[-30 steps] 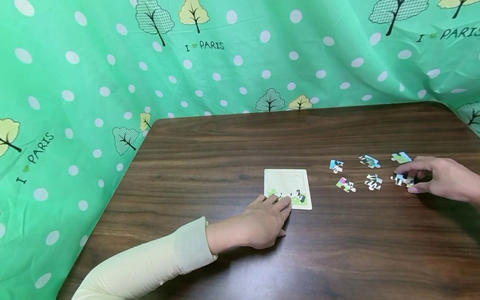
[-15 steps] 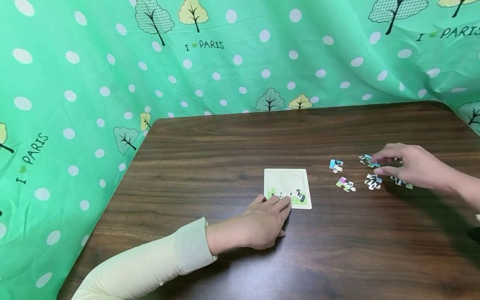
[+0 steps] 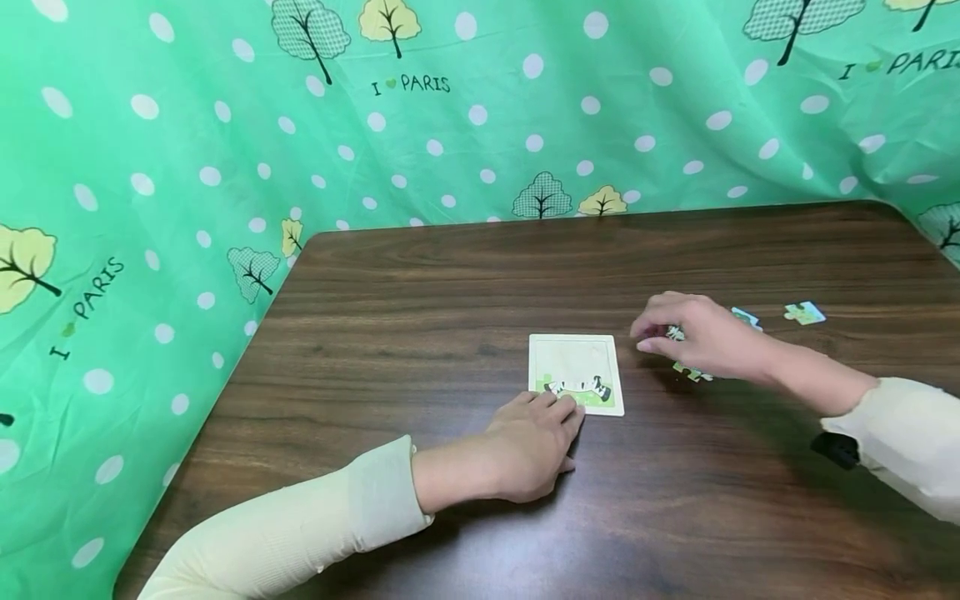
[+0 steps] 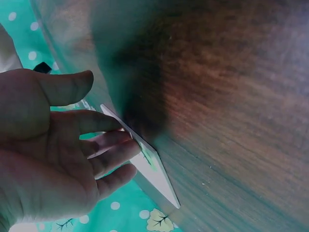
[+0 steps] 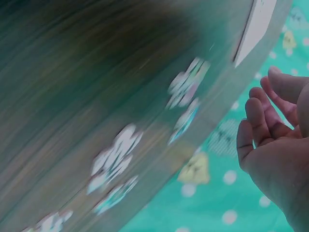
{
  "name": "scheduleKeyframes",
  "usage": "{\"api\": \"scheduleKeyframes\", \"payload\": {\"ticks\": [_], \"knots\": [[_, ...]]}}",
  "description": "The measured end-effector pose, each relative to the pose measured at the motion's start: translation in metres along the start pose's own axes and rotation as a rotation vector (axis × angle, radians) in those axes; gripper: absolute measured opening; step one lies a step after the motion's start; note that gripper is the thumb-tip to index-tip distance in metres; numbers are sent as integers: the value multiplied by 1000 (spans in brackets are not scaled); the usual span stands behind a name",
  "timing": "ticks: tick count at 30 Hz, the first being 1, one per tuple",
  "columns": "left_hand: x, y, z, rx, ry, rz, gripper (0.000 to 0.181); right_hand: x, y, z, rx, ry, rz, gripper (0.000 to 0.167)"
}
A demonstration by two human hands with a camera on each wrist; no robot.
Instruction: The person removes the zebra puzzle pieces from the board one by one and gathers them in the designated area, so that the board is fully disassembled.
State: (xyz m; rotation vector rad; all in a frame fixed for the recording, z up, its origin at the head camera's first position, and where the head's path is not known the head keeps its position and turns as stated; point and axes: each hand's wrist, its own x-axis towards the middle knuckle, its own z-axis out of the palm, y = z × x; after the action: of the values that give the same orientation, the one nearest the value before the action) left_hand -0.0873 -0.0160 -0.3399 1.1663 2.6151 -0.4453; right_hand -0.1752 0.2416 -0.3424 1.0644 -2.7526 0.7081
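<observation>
My left hand (image 3: 531, 446) rests its extended fingertips on the lower edge of a pale square puzzle board (image 3: 573, 358). A strip of green with black-and-white figures runs along the board's bottom, and its upper part is plain. In the left wrist view the fingers lie loosely extended over the board (image 4: 161, 181). To the right of the board, my right hand (image 3: 701, 335) hovers with loosely bent fingers. Nothing shows between its thumb and fingers (image 5: 258, 118) in the right wrist view. Below it lie several jigsaw pieces (image 5: 116, 157), blurred there and partly covered by the hand in the head view.
One blue-and-green jigsaw piece (image 3: 805, 313) lies at the far right of the group. The dark wooden table (image 3: 420, 292) ends at a green dotted curtain (image 3: 450, 158) behind and to the left.
My right hand has moved left from the rightmost jigsaw pieces, over the others, towards the board. The far-right piece shows again. My left hand has stayed on the board.
</observation>
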Motion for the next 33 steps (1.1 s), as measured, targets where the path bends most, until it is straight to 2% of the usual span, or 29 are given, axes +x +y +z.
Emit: {"api": "scheduleKeyframes", "payload": {"ticks": [7, 14, 25, 33], "knots": [[-2, 6, 0, 15, -56, -53, 64, 25, -25, 21, 98, -88, -52, 18], [-4, 10, 0, 33, -77, -69, 64, 42, -40, 40, 146, -157, -105, 20], [-6, 12, 2, 73, -104, -74, 67, 57, -48, 58, 227, -298, -62, 26], [-8, 13, 1, 94, -102, -74, 68, 60, -51, 62, 248, -285, -56, 26]]}}
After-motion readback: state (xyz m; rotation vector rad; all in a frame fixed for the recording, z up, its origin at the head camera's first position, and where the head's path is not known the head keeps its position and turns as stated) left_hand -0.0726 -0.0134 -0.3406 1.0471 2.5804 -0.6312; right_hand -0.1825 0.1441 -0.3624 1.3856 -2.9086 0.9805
